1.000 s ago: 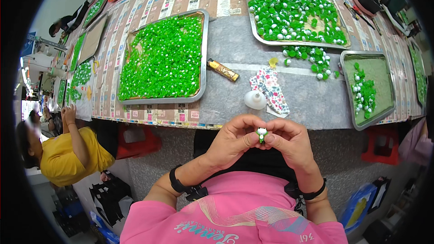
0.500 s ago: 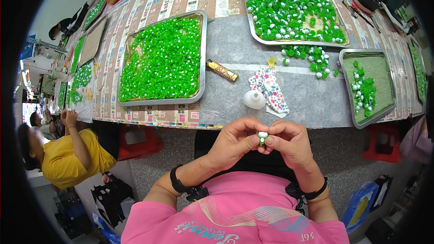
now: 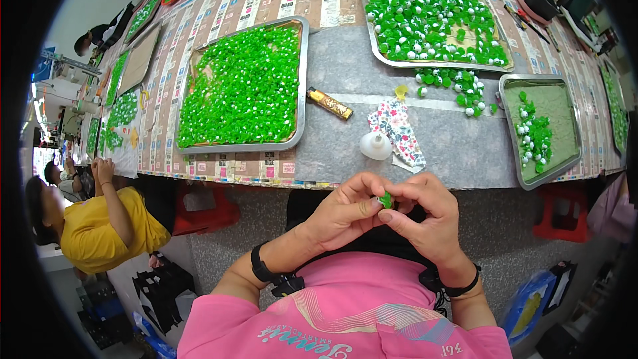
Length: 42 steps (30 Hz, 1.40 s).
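Just off the table's near edge, a small green and white plastic figure [image 3: 385, 200] is pinched between my two hands, its green part showing. My left hand [image 3: 340, 214] grips it with thumb and forefinger. From the other side, the closed thumb and fingertips of my right hand [image 3: 428, 218] touch it too. Fingers cover part of the figure. Beyond the hands stands a white squeeze bottle [image 3: 376, 146] with a narrow nozzle, by a floral cloth [image 3: 403, 134].
Metal trays of small green pieces lie at left [image 3: 301, 86] and far right [image 3: 438, 65]. A smaller tray [image 3: 561, 103] holds several green-and-white pieces; others lie loose [image 3: 470, 96]. A gold-and-black tube [image 3: 330, 103] rests mid-table. A person in yellow [image 3: 109, 229] sits at left.
The figure has turned in my fingers, from its white side to its green side. My right hand has shifted its hold, its fingers now more bent.
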Motion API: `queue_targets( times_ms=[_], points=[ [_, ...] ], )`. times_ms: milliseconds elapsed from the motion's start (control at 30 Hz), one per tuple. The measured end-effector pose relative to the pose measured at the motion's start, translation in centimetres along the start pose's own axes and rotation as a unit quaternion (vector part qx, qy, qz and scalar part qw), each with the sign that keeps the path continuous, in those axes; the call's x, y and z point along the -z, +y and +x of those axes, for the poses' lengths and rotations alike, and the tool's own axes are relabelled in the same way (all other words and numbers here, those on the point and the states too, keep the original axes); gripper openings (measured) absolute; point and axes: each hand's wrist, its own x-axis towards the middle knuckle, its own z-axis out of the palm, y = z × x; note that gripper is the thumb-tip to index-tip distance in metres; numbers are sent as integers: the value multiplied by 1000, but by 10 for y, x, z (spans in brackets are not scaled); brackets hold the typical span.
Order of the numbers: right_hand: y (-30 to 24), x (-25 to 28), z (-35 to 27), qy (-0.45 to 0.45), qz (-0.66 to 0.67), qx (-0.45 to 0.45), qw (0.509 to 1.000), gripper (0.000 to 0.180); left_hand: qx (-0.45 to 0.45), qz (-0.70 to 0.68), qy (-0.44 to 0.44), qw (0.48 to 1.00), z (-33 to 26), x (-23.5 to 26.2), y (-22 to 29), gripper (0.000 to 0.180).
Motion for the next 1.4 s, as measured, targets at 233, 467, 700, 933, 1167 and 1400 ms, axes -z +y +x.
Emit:
queue_targets(
  times_ms=[233, 467, 700, 933, 1167, 1400],
  points=[
    [-5, -2, 2, 22, -70, 26, 997, 28, -8, 8, -9, 1000, 2, 2, -2, 13],
    [-4, 0, 2, 32, -68, 26, 997, 25, -19, 50, -9, 999, 3, 5, -2, 18],
    [12, 54, 11, 250, -291, 76, 921, 21, -153, 379, 30, 912, -9, -12, 38, 26],
    [67, 184, 6, 428, -452, -38, 782, 25, -380, 706, 260, 539, -33, 12, 119, 12],
    [60, 174, 12, 441, -469, -8, 765, 29, -329, 829, 341, 296, -36, 40, 156, 19],
    [35, 111, 16, 335, -381, 34, 861, 24, -215, 861, 348, 300, -33, 42, 167, 16]
  ],
)
